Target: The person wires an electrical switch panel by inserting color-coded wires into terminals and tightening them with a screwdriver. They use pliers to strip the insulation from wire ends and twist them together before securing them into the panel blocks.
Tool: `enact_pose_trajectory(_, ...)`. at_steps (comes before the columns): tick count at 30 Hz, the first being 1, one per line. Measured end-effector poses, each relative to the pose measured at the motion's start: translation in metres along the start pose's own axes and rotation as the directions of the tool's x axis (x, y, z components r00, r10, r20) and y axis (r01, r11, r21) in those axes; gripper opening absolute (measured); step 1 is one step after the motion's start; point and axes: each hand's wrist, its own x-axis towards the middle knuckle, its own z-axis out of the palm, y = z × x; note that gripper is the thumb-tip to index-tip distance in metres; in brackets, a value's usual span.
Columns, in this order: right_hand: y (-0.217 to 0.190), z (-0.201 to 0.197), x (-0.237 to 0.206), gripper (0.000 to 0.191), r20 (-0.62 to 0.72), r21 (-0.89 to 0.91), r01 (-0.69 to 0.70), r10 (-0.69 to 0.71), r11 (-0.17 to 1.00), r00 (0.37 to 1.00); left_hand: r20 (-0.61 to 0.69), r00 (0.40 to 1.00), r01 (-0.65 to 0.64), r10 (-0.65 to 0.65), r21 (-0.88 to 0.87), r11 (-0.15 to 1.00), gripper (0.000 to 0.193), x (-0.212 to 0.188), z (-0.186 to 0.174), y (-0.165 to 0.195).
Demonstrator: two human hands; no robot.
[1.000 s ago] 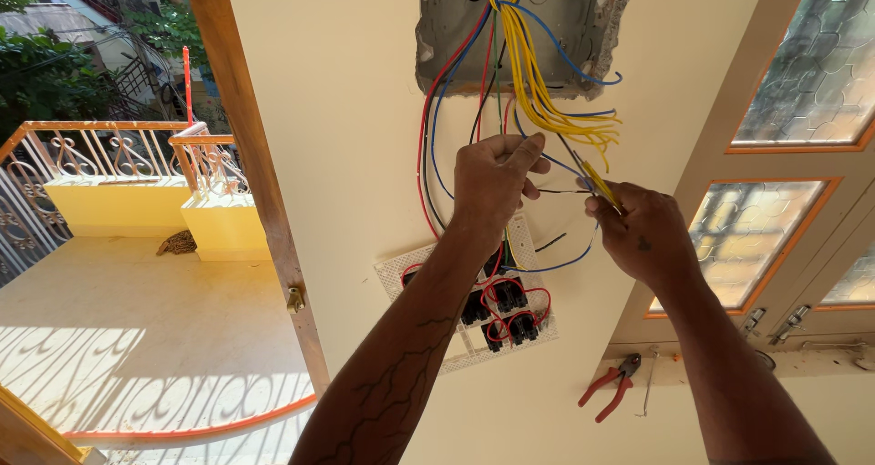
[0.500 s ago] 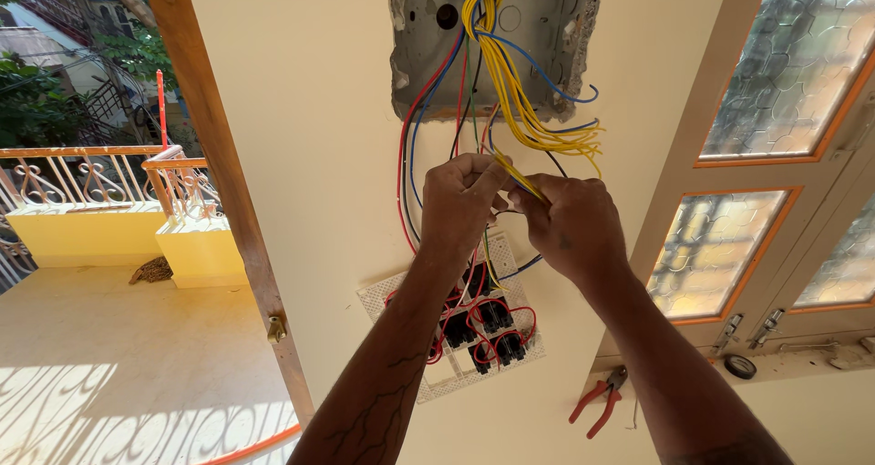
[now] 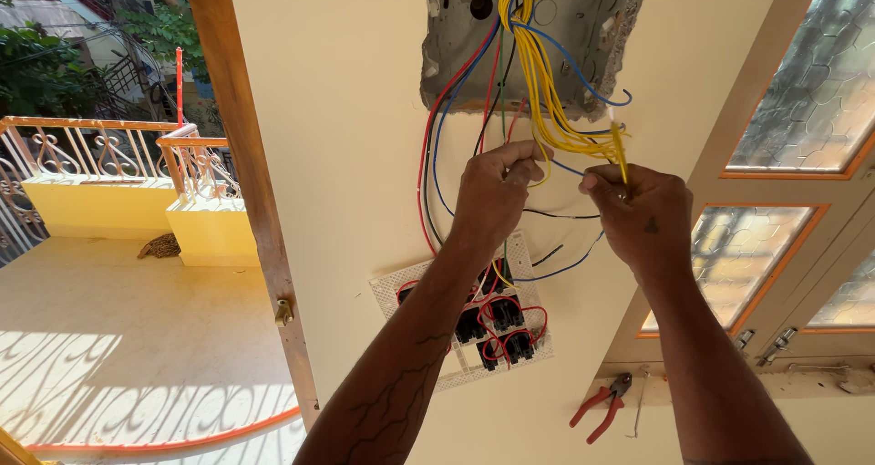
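Note:
My left hand point(image 3: 497, 191) is raised to the wall and pinches a wire from the bundle of yellow wires point(image 3: 538, 82) that hangs out of a recessed metal wall box point(image 3: 592, 27). My right hand point(image 3: 643, 214) is closed on a slim yellow-handled tool point(image 3: 620, 150) that points up. Red, blue, green and black wires point(image 3: 433, 173) run down from the box to a white switch plate point(image 3: 456, 305) that hangs face-down below my hands, with black switch backs and red loops on it.
Red-handled pliers point(image 3: 597, 406) lie on the window ledge at the lower right. Orange-framed windows with patterned glass point(image 3: 793, 100) fill the right. A wooden door frame point(image 3: 246, 173) stands at left, with a balcony and railing point(image 3: 100, 155) beyond.
Both hands have moved apart again after meeting at the wires. The yellow-handled tool now points up in my right hand. The view has shifted slightly.

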Motion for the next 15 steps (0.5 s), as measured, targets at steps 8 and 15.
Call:
enact_pose_trajectory(8,0.007,0.019,0.000,0.022,0.154,0.219,-0.085,0.052,0.972,0.987,-0.232,0.941,0.228,-0.248,-0.109,0.967,0.026,-0.005,0.014,0.015)
enact_pose_trajectory(15,-0.016,0.019,-0.003,0.025,0.143,0.089,0.032,-0.045,0.996,0.989,-0.084,0.943,0.294,-0.321,-0.235,0.926,0.026,-0.002,0.002,0.018)
